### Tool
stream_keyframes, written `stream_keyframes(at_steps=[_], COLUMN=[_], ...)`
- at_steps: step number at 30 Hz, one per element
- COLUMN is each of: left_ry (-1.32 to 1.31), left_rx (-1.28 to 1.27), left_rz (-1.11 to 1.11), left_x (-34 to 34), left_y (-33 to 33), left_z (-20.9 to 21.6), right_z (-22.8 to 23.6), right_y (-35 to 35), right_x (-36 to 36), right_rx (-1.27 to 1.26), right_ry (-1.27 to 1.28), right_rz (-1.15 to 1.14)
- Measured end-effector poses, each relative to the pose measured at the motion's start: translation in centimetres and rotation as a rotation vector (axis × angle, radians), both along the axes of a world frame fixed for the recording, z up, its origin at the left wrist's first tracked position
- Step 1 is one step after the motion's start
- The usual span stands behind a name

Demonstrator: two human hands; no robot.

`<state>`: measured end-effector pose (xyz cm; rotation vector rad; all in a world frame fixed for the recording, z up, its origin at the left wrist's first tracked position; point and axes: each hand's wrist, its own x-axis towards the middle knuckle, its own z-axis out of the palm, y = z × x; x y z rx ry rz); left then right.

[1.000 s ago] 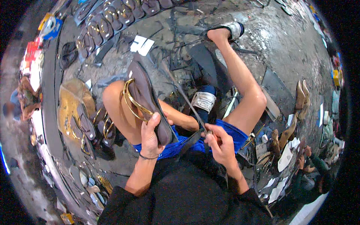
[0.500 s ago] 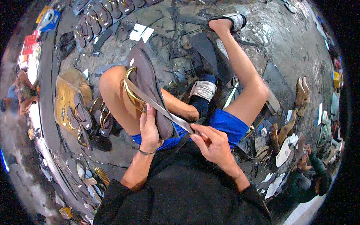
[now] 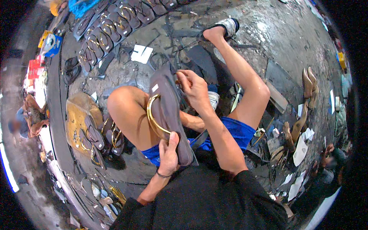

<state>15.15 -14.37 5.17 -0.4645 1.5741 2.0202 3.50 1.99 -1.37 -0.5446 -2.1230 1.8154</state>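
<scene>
A dark brown flat sandal [image 3: 173, 111] with a curved gold strap [image 3: 150, 111] stands tilted over my lap, its toe end pointing away from me. My left hand [image 3: 168, 155] grips it near the heel, the thumb lying on the footbed close to the strap's end. By the far right edge of the sandal is my right hand [image 3: 196, 91], its fingers bent and closed at the rim. Whatever those fingers hold is hidden from this view. A small white label [image 3: 155, 87] sits on the footbed.
Rows of similar sandals [image 3: 109, 32] lie at the far left. More sandals [image 3: 92, 134] rest by a yellowish-brown slab [image 3: 82, 109] on my left. Wooden foot forms [image 3: 309, 84] lie at the right, near paper scraps [image 3: 300, 151]. Another person [image 3: 326, 172] sits at the lower right.
My right hand has moved up and away from me to the sandal's far edge. The long flat blade it held across the sandal is out of sight. The sandal has shifted right.
</scene>
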Motion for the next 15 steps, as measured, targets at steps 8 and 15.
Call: stream_keyframes(at_steps=[8,15], left_ry=[-0.009,0.082], left_rx=[0.107,0.120], left_rz=[-0.059,0.208], left_x=[-8.1,-13.1], left_y=[-3.5,-5.6], left_z=[-1.5,4.3], right_z=[6.1,7.8], right_y=[1.1,5.1], right_x=[7.4,13.3], right_rx=[-0.296,0.342], right_ry=[-0.219,-0.217], right_rz=[0.374,-0.028])
